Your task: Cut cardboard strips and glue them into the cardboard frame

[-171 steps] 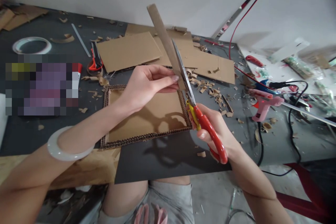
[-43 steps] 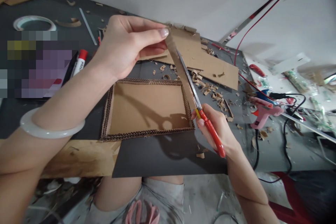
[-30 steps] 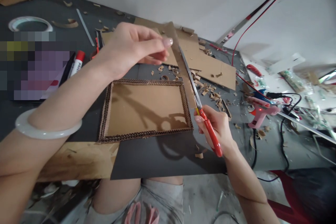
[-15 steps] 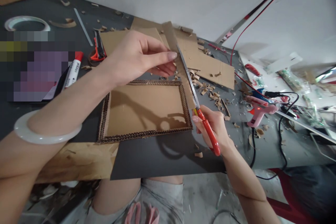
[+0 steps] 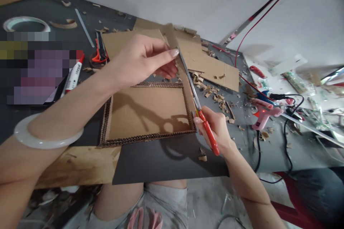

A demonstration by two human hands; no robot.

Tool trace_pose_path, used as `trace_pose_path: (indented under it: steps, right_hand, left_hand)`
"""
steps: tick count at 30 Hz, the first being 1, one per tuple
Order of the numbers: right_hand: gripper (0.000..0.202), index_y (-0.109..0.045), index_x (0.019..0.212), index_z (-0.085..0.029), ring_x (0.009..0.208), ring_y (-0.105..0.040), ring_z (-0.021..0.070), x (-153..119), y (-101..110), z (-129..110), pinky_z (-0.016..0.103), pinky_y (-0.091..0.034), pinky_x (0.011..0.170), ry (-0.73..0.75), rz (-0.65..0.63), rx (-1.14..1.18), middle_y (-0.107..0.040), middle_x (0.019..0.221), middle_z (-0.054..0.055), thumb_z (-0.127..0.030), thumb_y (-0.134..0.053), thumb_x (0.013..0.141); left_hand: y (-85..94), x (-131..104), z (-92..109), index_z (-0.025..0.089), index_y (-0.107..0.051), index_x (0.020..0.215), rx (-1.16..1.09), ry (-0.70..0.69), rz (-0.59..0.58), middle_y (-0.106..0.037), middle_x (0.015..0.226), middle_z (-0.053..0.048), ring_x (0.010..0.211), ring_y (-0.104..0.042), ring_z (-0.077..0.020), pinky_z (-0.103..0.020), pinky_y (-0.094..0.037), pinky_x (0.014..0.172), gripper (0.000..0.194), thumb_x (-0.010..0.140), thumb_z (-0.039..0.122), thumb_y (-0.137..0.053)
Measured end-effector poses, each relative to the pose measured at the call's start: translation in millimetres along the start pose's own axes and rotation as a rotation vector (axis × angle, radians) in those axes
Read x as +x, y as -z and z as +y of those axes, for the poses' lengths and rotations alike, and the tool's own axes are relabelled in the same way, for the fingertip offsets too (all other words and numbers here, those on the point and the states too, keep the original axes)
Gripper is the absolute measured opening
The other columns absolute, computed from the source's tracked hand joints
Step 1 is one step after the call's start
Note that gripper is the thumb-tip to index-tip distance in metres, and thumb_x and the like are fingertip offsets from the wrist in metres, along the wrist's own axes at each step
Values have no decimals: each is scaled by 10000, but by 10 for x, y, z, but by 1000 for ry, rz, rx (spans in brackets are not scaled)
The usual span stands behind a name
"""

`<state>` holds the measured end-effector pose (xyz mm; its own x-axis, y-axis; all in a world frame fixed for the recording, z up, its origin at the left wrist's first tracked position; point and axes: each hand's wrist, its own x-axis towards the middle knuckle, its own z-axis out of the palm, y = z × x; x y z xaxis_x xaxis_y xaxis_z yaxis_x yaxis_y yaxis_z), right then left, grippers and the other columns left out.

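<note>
My left hand (image 5: pixel 150 57) pinches a narrow cardboard strip (image 5: pixel 172 35) between thumb and fingers, holding it up over the right end of a shallow cardboard tray (image 5: pixel 147 114). The tray lies on the dark table and has walls of layered corrugated edges. In my right hand (image 5: pixel 213 125) is a pair of scissors (image 5: pixel 206 128) with red handles. Their blades run along the strip's right edge, pointing up toward my left thumb. A small cardboard scrap (image 5: pixel 202 157) lies below the right hand.
Flat cardboard sheets (image 5: pixel 215 68) and scraps (image 5: pixel 215 96) lie behind the tray. At right is a pink glue gun (image 5: pixel 263 112) with a black cable. Leftward are an orange-red box cutter (image 5: pixel 100 50), a marker (image 5: pixel 74 75) and a tape roll (image 5: pixel 27 24).
The right hand and scissors have shifted slightly left and up. One more small dark scrap shows on the table below the right hand. My left hand still holds the strip.
</note>
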<state>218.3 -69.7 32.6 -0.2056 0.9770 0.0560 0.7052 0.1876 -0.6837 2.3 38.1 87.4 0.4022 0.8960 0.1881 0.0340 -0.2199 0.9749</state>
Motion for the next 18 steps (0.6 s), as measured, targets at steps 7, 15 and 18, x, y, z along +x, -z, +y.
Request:
trace_pose_path:
  steps: [7, 15, 18]
  right_hand:
    - [440, -418, 680, -193, 467, -308, 78, 15, 61, -27, 223, -267, 455, 41, -34, -56, -365, 536, -50, -597, -374, 849]
    - [453, -494, 746, -177, 433, -390, 83, -28, 37, -30, 221, -327, 472, 45, -37, 20, -436, 502, -44, -584, -350, 883]
    - [481, -451, 646, -188, 409, -361, 74, -37, 29, -38, 218, -296, 442, 36, 1, -18, -419, 468, -44, -598, -356, 879]
  left_hand:
    - [-32, -1, -31, 61, -595, 682, -73, 37, -70, -652, 581, 22, 527, -645, -55, -188, -583, 595, 210, 873, 83, -511]
    - [-77, -48, -27, 78, -609, 672, -109, 27, -125, -669, 598, 2, 555, -660, -78, -199, -596, 612, 215, 870, 90, -525]
    - [-73, -47, -27, 76, -614, 697, -117, 41, -125, -669, 593, 14, 557, -668, -77, -201, -596, 621, 194, 869, 87, -524]
